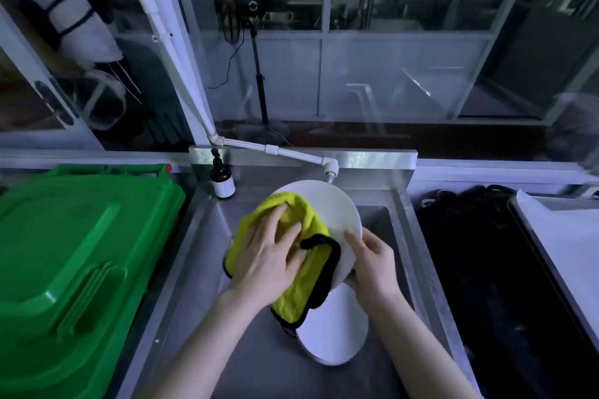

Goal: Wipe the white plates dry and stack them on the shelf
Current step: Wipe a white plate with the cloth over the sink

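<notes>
A white plate (330, 204) is held tilted above the steel sink. My right hand (372, 264) grips its lower right rim, thumb on the face. A yellow cloth with black edging (299, 288) covers the plate's left half and hangs below it. My left hand (270, 259) lies flat on the cloth with spread fingers, pressing it against the plate. Below them, a small stack of white plates (334, 330) rests in the sink; I cannot tell how many.
A steel sink basin (207, 285) surrounds the plates. A large green bin lid (74, 256) lies to the left. A brown pump bottle (222, 180) stands at the back rim, beside a white pipe tap (330, 168). Dark material (479, 269) and a white-lined tray (570, 253) lie to the right.
</notes>
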